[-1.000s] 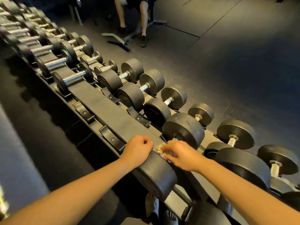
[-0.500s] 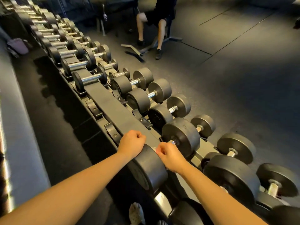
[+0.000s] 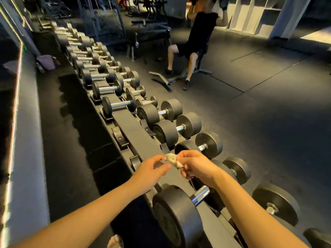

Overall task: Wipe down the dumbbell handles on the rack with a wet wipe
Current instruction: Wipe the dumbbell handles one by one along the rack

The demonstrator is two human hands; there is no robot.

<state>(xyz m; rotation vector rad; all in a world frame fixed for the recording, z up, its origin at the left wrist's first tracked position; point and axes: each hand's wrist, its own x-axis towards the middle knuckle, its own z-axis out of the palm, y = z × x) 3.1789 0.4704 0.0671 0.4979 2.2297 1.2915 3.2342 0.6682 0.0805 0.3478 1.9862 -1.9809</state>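
Wet wipe (image 3: 171,159) raised off handle (image 3: 199,195); left hand (image 3: 152,169) joins right hand (image 3: 197,165)

- Head-worn wide-angle view, aimed forward and down over the rack (image 3: 136,129).
- Very near the forearms filling the bottom; left hand (image 3: 150,169), right hand (image 3: 195,167) and wipe (image 3: 172,160) just below centre.
- Faces along the rack's length, receding from bottom right to upper left.
- Farther off, floor (image 3: 268,122) at right and a seated person (image 3: 195,42) at top.

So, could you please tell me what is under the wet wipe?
The rack's black rail runs beneath the wet wipe. The right forearm covers part of the nearest dumbbell's chrome handle.
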